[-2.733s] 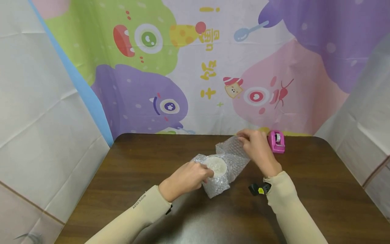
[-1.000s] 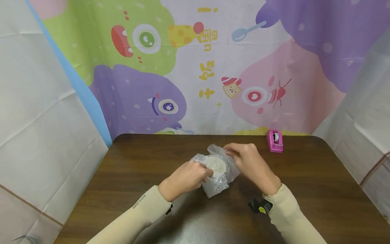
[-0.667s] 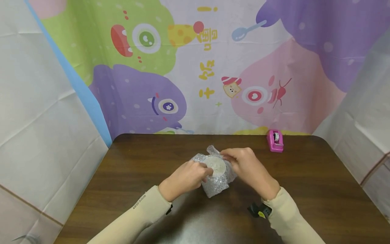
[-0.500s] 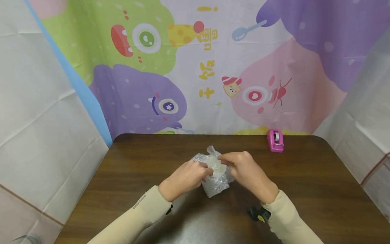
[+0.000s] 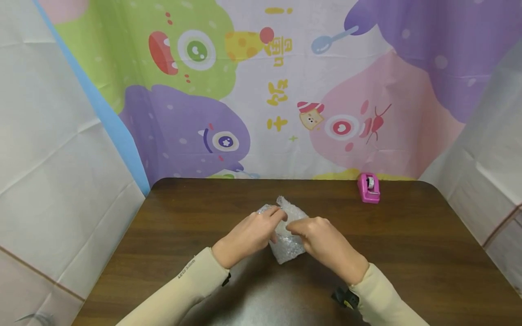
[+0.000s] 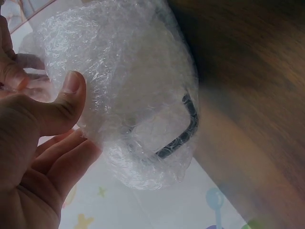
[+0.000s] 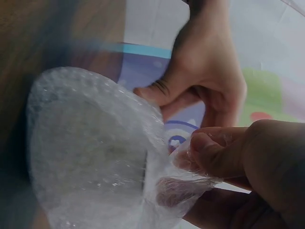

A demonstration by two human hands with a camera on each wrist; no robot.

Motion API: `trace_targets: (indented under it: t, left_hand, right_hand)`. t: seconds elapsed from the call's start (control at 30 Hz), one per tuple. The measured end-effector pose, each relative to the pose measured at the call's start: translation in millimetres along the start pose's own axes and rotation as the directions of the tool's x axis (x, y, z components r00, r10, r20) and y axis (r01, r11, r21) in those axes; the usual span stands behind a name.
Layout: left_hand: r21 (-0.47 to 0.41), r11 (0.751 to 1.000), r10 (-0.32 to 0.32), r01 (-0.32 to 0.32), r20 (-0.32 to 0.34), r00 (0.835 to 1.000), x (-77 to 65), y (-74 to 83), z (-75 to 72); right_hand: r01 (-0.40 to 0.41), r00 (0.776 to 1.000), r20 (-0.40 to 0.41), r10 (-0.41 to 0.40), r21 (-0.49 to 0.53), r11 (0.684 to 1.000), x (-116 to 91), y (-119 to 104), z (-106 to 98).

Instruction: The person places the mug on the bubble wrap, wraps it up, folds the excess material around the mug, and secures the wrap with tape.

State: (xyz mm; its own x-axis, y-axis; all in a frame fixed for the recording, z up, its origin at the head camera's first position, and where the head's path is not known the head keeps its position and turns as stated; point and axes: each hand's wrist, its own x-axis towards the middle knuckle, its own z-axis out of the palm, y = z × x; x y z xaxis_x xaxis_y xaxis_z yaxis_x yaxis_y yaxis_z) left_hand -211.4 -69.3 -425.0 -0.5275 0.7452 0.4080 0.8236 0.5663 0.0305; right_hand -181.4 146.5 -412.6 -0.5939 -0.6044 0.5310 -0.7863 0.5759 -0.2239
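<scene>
A mug wrapped in bubble wrap sits on the table between my two hands. Through the wrap, the left wrist view shows its handle, edged in black. My left hand holds the near left side, its thumb against the wrap and its fingers bent at the top. With thumb and fingers, my right hand pinches a loose flap of the bubble wrap over the mug's round top. That flap now covers most of the pale top, and a pointed corner of wrap stands up at the back.
The dark wooden table spreads around the wrapped mug. A pink tape dispenser with a roll in it stands near the back right edge. Behind the table hangs a cartoon-printed cloth, with pale panels at both sides.
My right hand has drawn the wrap flap from the back right toward me, across the mug's top. My left hand stays by the mug, its fingers slightly raised now.
</scene>
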Motion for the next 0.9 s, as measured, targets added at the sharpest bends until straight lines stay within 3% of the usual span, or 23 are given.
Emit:
trace_targets:
  t: [0.13,0.47,0.6,0.73,0.83,0.9]
  left_hand:
    - [0.012,0.999,0.036,-0.036,-0.015,0.999,0.2,-0.1,-0.8]
    - [0.116,0.991,0.052,-0.062,0.089,0.995,2.1,-2.9,-1.3]
    - [0.159,0.985,0.059,-0.074,0.096,0.994,3.1,-1.8,-1.3]
    - [0.240,0.966,0.068,-0.093,0.111,0.991,3.8,0.8,-2.1]
    - [0.274,0.955,0.082,-0.111,0.117,0.990,4.9,2.9,-3.1]
    - [0.281,0.953,0.085,-0.115,0.115,0.990,5.8,4.1,-3.6]
  right_hand:
    - [0.027,0.999,0.030,-0.026,-0.054,0.998,-2,-1,4]
    - [0.018,0.998,0.064,-0.009,-0.147,0.989,-3,-3,6]
    - [-0.017,0.996,0.086,0.020,-0.038,0.999,-2,2,3]
    - [-0.107,0.994,-0.009,0.109,0.128,0.986,-4,16,-2]
    - [-0.198,0.975,-0.074,0.212,0.160,0.967,-5,28,-4]
    - [-0.274,0.958,-0.047,0.283,0.149,0.950,-7,35,-5]
